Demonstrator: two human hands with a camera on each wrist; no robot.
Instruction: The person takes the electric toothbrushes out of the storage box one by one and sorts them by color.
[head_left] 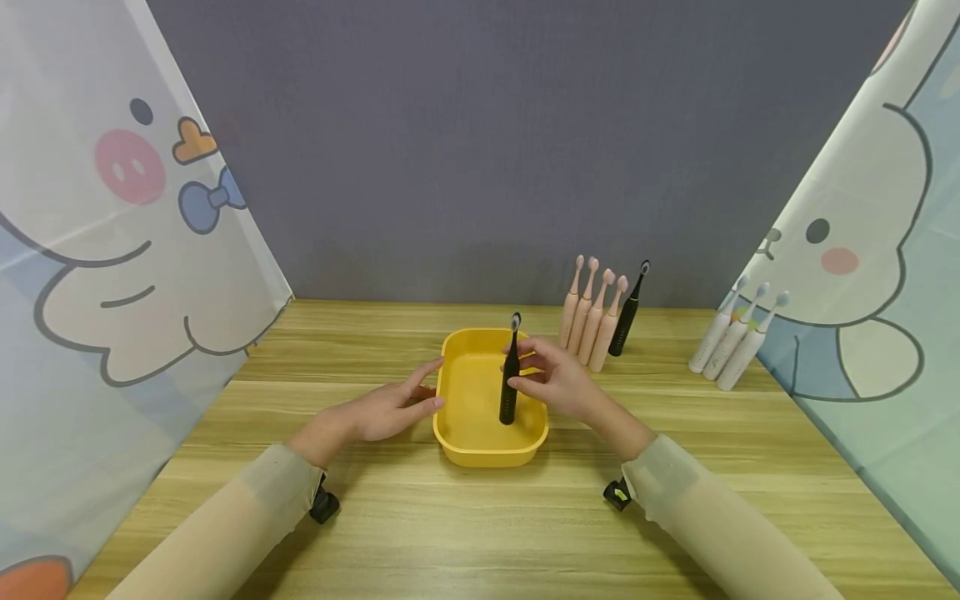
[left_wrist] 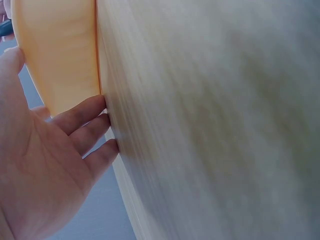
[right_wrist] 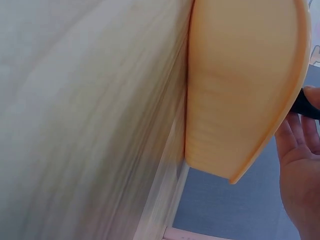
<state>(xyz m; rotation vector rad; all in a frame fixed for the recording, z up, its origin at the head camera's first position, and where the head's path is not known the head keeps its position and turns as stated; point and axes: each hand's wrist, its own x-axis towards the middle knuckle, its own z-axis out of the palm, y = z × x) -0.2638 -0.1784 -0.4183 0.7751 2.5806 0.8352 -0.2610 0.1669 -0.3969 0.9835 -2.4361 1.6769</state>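
A black electric toothbrush [head_left: 509,385] stands nearly upright over the yellow basin [head_left: 468,392], brush head up. My right hand [head_left: 558,379] pinches its handle between thumb and fingers, above the basin's right side. Whether the handle's lower end touches the basin floor, I cannot tell. On the other side, my left hand [head_left: 390,408] rests against the basin's left wall with its fingers extended. In the left wrist view those fingers [left_wrist: 80,115] lie along the basin's outer side, close to the table. The right wrist view shows the dark handle [right_wrist: 303,105] partly hidden by the basin's rim.
Behind the right hand stand several pink electric toothbrushes [head_left: 591,325] in a row, with another black toothbrush [head_left: 625,323] beside them. Farther right are three white toothbrushes [head_left: 735,346]. A grey panel [head_left: 480,150] closes off the back of the wooden table [head_left: 480,533].
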